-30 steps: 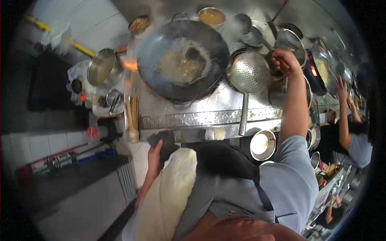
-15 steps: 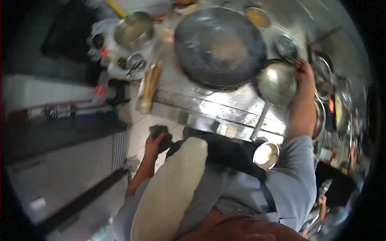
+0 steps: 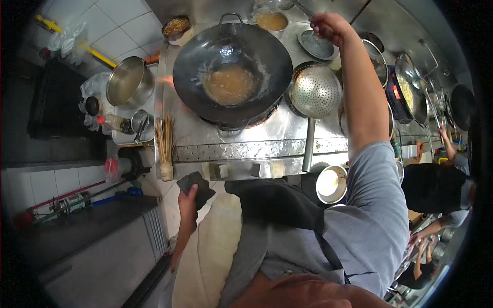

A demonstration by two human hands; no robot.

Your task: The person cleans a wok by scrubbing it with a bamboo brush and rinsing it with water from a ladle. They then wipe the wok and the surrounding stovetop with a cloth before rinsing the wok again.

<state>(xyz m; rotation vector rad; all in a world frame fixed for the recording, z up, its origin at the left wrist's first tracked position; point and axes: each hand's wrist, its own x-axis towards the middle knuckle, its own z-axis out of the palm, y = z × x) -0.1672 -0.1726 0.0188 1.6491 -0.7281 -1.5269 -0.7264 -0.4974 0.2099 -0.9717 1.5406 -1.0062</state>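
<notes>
At the top, my right hand (image 3: 331, 26) is closed around the handle of a metal ladle (image 3: 302, 7), reaching over the back of the stove. The ladle's bowl is near a pot of orange-brown liquid (image 3: 272, 21), partly cut off by the frame's edge. A shallow metal dish (image 3: 317, 44) is just below this hand. My left hand (image 3: 189, 196) grips a dark folded cloth (image 3: 197, 186) near the counter's front edge. Brown liquid lies in the large black wok (image 3: 187, 77) on the burner. Right of it, a perforated strainer (image 3: 314, 91) rests with its handle towards me.
A bamboo brush (image 3: 164, 143) lies at the counter's left edge. Further left are a steel pot (image 3: 128, 84) and a bottle (image 3: 115, 123). A white bowl (image 3: 331, 184) stands near my right side. Other people's arms (image 3: 448, 141) are visible at far right, near several pans.
My right hand has moved away from me, from beside the strainer to the back of the stove, with the ladle. My left hand still holds the cloth. The view has shifted.
</notes>
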